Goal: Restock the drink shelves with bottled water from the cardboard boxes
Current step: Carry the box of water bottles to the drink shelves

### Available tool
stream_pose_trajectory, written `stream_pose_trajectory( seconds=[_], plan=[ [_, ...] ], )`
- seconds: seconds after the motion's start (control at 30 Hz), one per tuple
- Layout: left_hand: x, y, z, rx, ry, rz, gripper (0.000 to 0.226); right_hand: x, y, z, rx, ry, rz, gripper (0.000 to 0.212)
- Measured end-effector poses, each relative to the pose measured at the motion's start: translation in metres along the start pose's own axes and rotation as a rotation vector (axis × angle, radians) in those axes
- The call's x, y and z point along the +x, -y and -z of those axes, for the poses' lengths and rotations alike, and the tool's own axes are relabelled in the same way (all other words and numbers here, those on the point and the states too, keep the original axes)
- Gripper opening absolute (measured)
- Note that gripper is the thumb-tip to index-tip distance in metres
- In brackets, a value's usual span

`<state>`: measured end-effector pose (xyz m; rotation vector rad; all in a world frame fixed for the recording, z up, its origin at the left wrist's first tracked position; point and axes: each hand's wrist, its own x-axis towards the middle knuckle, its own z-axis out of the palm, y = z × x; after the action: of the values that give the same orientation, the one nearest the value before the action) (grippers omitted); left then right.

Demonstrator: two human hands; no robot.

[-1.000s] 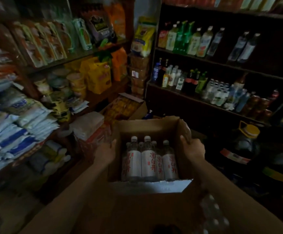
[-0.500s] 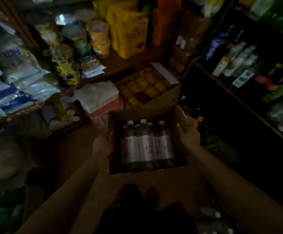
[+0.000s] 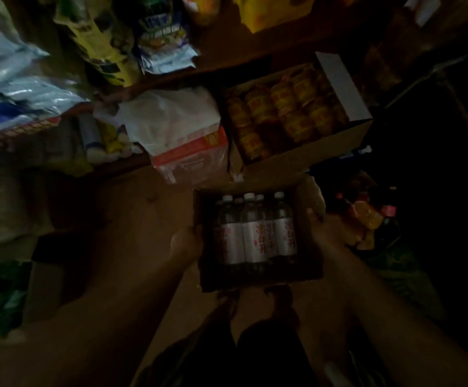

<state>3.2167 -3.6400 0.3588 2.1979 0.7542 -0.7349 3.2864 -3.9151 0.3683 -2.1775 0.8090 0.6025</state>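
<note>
Bottled water (image 3: 255,233) is standing upright in the open cardboard box (image 3: 258,277) that I am carrying between both hands, just below the middle of the view and over the brown floor (image 3: 132,219). White caps are showing at the tops of the bottles, and pale labels with red characters are facing up at me. My left hand (image 3: 184,247) is gripping the box wall at 9 o'clock, fingers curled over its rim. My right hand (image 3: 322,227) is gripping the opposite wall at 3 o'clock, thumb lying on the edge. At 12 o'clock from the box, an open carton of orange-labelled jars (image 3: 286,113) is sitting apart from it. At 11 o'clock, a white bag (image 3: 168,115) is lying on a red-and-white pack (image 3: 196,155). At 3 o'clock, beyond my right hand, dark bottles with red caps (image 3: 386,213) are standing in shadow. My legs (image 3: 227,353) are showing at 6 o'clock.
</note>
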Motion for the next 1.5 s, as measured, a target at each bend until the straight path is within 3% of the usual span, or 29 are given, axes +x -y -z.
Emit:
stream_pose_trajectory(
  seconds=[0.07,0.27,0.67,0.87,1.0,1.27,1.5],
  plan=[
    [0.027,0.004,-0.021,-0.05,0.004,0.051,0.048,0.036,-0.006,-0.009,-0.092,0.016,0.024,0.063],
    [0.098,0.025,-0.072,-0.07,-0.006,0.132,0.052,0.113,-0.015,-0.052,-0.142,0.047,0.062,0.051],
    [0.245,0.092,-0.166,-0.22,-0.017,0.216,0.052,0.247,-0.07,-0.164,-0.223,0.109,0.009,0.053],
    [0.3,0.093,-0.206,-0.302,-0.053,0.25,0.053,0.308,-0.07,-0.201,-0.199,0.077,0.009,0.052],
    [0.336,0.088,-0.215,-0.373,-0.031,0.296,0.041,0.342,-0.062,-0.217,-0.211,0.082,-0.011,0.056],
    [0.369,0.069,-0.223,-0.427,-0.046,0.342,0.047,0.382,-0.056,-0.228,-0.261,0.149,-0.085,0.058],
    [0.33,0.046,-0.21,-0.618,-0.006,0.301,0.026,0.347,-0.051,-0.225,-0.192,0.262,-0.025,0.05]
  ],
)
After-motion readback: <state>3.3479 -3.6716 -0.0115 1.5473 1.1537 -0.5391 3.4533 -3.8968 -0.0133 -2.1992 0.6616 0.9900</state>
